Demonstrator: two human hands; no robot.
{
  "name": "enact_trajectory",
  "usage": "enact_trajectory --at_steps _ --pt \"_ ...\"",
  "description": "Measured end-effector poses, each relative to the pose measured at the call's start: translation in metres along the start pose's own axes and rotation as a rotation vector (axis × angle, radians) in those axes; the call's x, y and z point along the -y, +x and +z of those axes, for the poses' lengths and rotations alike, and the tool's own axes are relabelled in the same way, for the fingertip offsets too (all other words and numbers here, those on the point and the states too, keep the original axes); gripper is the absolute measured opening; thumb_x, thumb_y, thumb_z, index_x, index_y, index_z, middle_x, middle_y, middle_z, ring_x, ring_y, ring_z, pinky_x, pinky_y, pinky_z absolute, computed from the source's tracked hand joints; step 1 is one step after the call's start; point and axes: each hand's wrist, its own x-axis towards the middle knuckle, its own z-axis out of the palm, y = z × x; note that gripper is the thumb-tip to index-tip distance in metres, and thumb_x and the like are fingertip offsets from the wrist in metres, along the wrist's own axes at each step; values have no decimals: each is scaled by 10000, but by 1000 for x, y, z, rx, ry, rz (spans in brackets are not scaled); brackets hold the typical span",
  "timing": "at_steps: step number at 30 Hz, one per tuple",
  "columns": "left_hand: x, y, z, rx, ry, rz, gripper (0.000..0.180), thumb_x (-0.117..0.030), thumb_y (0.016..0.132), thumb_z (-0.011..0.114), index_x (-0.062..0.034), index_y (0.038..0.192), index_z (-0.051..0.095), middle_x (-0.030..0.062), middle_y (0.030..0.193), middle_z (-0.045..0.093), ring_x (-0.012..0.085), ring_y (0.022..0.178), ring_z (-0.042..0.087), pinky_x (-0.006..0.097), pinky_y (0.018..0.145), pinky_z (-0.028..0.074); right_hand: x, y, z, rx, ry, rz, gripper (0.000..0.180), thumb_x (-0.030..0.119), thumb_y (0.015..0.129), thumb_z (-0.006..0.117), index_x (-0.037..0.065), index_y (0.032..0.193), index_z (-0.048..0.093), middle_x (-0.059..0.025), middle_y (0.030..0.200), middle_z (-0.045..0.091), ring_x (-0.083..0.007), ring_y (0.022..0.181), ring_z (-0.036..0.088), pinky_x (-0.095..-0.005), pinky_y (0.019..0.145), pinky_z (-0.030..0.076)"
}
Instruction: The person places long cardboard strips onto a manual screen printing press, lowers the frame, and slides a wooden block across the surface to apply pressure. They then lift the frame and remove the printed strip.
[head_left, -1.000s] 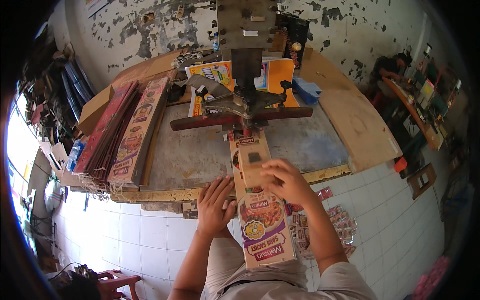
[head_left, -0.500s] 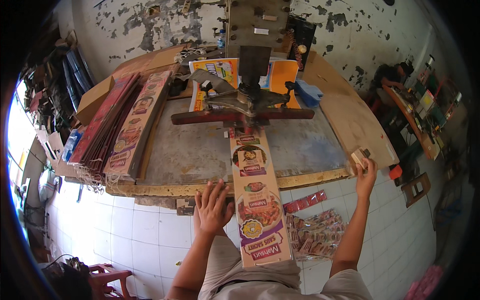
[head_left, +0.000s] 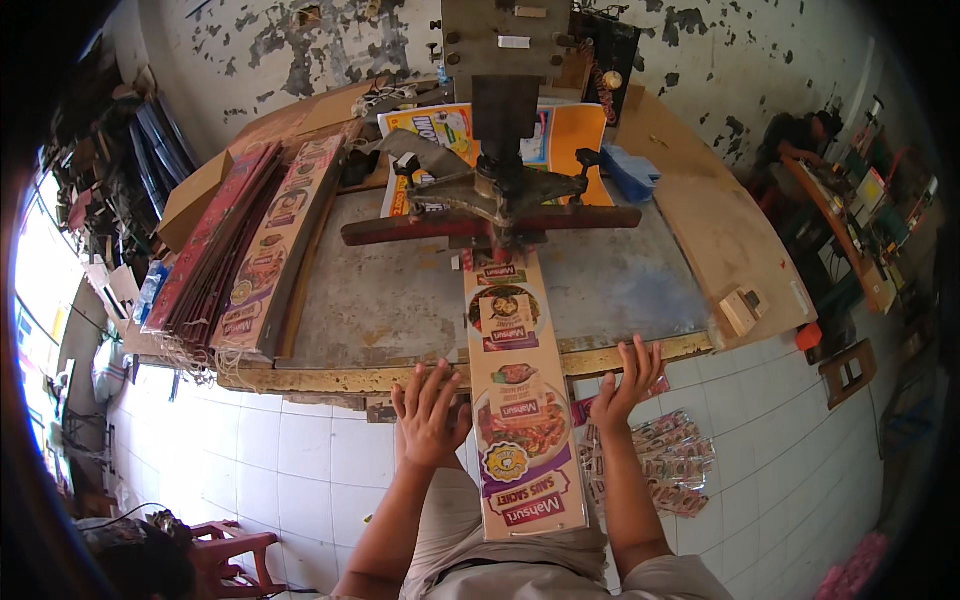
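Note:
A long, narrow printed cardboard strip (head_left: 523, 375) lies from beneath a dark metal press head (head_left: 499, 195) out over the table's front edge to my lap. It shows food pictures on a tan ground, with a purple band at the near end. My left hand (head_left: 430, 415) hovers beside its left edge, fingers spread, holding nothing. On the strip's other side, my right hand (head_left: 622, 385) is raised with fingers apart and likewise bare. A small wooden block with a dark part on it (head_left: 741, 311) sits at the table's right front corner, away from both hands.
Stacks of similar printed strips (head_left: 283, 245) and red ones (head_left: 212, 240) lie on the table's left side. Orange printed sheets (head_left: 575, 125) stand behind the press head. Small packets (head_left: 660, 460) are on the tiled floor. A person (head_left: 795, 140) sits at a bench far right.
My right hand has left the wooden block at the corner and come left to the strip's right side, its fingers spreading. My left hand and the strip stay about the same.

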Motion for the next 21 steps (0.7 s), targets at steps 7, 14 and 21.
enact_trajectory --at_steps 7,14,21 --pt "3 -3 6 -36 4 1 526 -287 942 760 -180 1456 730 58 1659 620 337 1634 427 579 1364 136 8 -7 8 -69 42 40 492 413 1220 391 83 1514 607 -153 1655 516 -468 1617 344 -708 1308 233" --pt "1 -3 9 -42 11 -10 513 -300 946 759 -181 1445 731 58 1647 629 340 1631 421 577 1363 125 -6 -10 -1 5 34 -28 468 398 1221 406 91 1516 600 -148 1662 515 -448 1616 358 -694 1308 233" --pt "0 -3 5 -22 -1 -17 507 -306 953 762 -186 1445 733 57 1643 631 336 1631 417 575 1365 116 1 -9 0 -5 47 -2 458 368 1211 415 79 1528 578 -159 1670 510 -462 1616 354 -704 1304 229"
